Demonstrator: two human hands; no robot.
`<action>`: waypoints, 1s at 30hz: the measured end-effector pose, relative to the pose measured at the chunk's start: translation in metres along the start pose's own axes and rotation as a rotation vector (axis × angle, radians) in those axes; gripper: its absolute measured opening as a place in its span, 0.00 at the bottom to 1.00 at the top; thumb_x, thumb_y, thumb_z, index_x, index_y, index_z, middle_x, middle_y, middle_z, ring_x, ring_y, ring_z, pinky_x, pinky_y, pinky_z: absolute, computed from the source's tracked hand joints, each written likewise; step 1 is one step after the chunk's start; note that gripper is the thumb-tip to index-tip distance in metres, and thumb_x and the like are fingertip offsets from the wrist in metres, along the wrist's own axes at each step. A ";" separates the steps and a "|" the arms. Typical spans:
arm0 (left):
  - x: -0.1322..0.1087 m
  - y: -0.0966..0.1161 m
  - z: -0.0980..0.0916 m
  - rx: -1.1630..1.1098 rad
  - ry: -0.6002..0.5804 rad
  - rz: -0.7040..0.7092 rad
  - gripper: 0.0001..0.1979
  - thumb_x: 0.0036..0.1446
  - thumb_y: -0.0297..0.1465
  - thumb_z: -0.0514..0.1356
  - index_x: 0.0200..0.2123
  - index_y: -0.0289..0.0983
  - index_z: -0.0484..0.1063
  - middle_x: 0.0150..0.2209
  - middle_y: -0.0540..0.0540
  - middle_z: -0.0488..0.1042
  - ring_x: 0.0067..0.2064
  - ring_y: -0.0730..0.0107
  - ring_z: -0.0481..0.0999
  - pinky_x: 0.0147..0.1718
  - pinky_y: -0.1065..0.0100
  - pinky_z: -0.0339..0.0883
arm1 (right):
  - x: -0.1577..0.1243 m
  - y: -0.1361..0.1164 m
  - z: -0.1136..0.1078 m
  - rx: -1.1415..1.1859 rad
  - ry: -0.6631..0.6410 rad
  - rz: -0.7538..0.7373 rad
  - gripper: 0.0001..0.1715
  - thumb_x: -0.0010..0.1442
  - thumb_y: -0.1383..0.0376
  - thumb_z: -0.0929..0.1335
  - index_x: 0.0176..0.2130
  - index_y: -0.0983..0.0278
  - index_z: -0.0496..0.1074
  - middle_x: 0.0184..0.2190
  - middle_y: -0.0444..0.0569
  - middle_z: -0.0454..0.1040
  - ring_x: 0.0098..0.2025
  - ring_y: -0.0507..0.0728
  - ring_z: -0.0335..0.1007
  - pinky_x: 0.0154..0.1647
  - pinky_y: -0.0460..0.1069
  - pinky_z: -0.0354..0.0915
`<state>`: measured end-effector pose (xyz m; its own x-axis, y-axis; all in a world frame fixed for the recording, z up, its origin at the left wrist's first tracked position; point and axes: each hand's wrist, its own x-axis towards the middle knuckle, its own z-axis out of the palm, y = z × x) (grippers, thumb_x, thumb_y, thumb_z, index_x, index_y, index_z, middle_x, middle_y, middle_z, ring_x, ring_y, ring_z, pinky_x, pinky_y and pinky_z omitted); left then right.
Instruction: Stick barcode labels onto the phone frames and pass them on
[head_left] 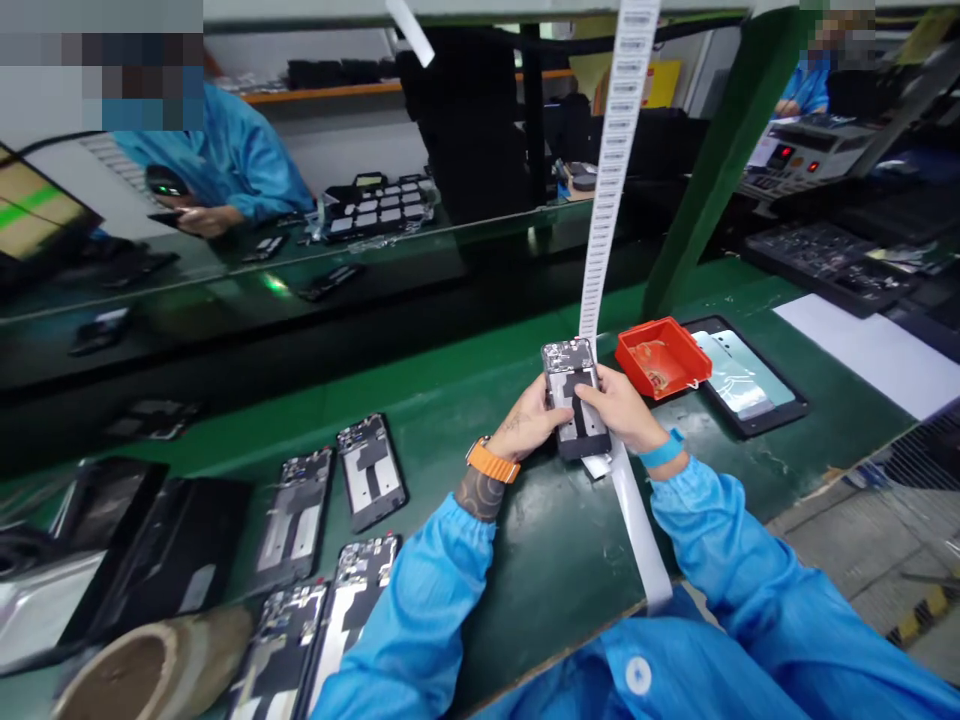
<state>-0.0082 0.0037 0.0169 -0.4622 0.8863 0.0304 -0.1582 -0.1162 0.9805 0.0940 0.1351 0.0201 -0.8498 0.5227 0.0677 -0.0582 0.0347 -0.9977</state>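
Both my hands hold one opened phone [576, 400], its back cover off and its inner parts facing up. My left hand [531, 418] grips the phone's left edge, thumb across the lower part. On the opposite edge, my right hand [621, 408] is closed, with its thumb pressed on the middle of the phone. A long strip of barcode labels [619, 120] hangs from above and passes behind the phone, and its plain tail [637, 530] runs down to the table's front edge. Close to my right hand stands a red bin [663, 358] with small pieces inside.
Several opened phones [371, 470] lie at the left, near a cardboard roll tube [157, 665] and black trays [180, 540]. Right of the bin, a black tray [750, 375] holds pale panels. A green post [697, 190] rises behind. Across the bench, a person in blue [247, 150] holds a scanner.
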 end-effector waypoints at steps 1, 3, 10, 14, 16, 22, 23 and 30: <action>0.001 0.000 -0.001 0.003 0.017 0.004 0.30 0.45 0.23 0.67 0.54 0.35 0.68 0.49 0.43 0.76 0.51 0.59 0.75 0.53 0.59 0.68 | 0.000 -0.001 0.000 0.032 -0.015 0.027 0.20 0.52 0.54 0.75 0.41 0.64 0.75 0.38 0.50 0.81 0.39 0.59 0.76 0.43 0.53 0.72; 0.002 -0.002 -0.001 0.010 0.031 0.006 0.29 0.45 0.24 0.66 0.53 0.35 0.68 0.47 0.45 0.76 0.48 0.61 0.75 0.52 0.61 0.69 | 0.000 -0.001 0.001 0.068 -0.013 0.073 0.22 0.50 0.53 0.76 0.39 0.64 0.75 0.36 0.49 0.81 0.38 0.59 0.76 0.42 0.53 0.72; 0.001 -0.006 0.004 -0.049 0.045 -0.021 0.28 0.45 0.26 0.67 0.52 0.35 0.70 0.44 0.46 0.76 0.44 0.64 0.75 0.47 0.63 0.70 | 0.001 0.002 0.005 0.010 0.085 0.104 0.27 0.52 0.44 0.74 0.36 0.65 0.76 0.32 0.49 0.80 0.35 0.58 0.75 0.37 0.51 0.70; 0.001 -0.008 0.007 -0.072 0.112 -0.039 0.25 0.46 0.27 0.68 0.50 0.35 0.71 0.43 0.46 0.77 0.42 0.65 0.76 0.45 0.64 0.70 | 0.001 0.001 0.004 -0.019 0.012 0.093 0.27 0.53 0.44 0.74 0.38 0.64 0.76 0.36 0.49 0.81 0.39 0.59 0.76 0.41 0.53 0.71; 0.001 -0.009 0.006 -0.106 0.130 -0.041 0.24 0.47 0.28 0.68 0.50 0.35 0.72 0.44 0.45 0.77 0.42 0.65 0.76 0.45 0.64 0.71 | 0.000 -0.001 0.002 0.026 -0.050 0.088 0.28 0.50 0.48 0.77 0.43 0.63 0.76 0.40 0.49 0.81 0.41 0.60 0.77 0.45 0.54 0.72; 0.001 -0.005 -0.001 -0.110 0.115 -0.022 0.26 0.45 0.26 0.67 0.50 0.35 0.71 0.44 0.46 0.78 0.43 0.64 0.76 0.46 0.64 0.70 | 0.001 -0.001 -0.001 0.029 -0.095 0.123 0.28 0.49 0.50 0.78 0.42 0.64 0.75 0.39 0.51 0.82 0.41 0.60 0.78 0.45 0.55 0.73; 0.001 -0.004 -0.001 -0.108 0.112 -0.024 0.27 0.44 0.26 0.67 0.51 0.35 0.71 0.43 0.46 0.78 0.43 0.64 0.76 0.45 0.64 0.70 | 0.001 0.000 -0.001 0.019 -0.096 0.125 0.27 0.49 0.49 0.78 0.41 0.64 0.75 0.39 0.51 0.82 0.40 0.60 0.78 0.44 0.55 0.73; 0.002 -0.006 0.002 -0.048 0.140 -0.018 0.26 0.41 0.26 0.64 0.49 0.36 0.72 0.40 0.48 0.76 0.39 0.67 0.74 0.42 0.67 0.69 | 0.001 0.003 0.000 0.007 -0.058 0.157 0.28 0.50 0.44 0.76 0.38 0.64 0.74 0.31 0.48 0.80 0.33 0.58 0.76 0.35 0.52 0.72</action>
<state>-0.0067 0.0068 0.0110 -0.5759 0.8173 -0.0175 -0.2070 -0.1251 0.9703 0.0928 0.1354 0.0170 -0.8777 0.4709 -0.0892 0.0745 -0.0497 -0.9960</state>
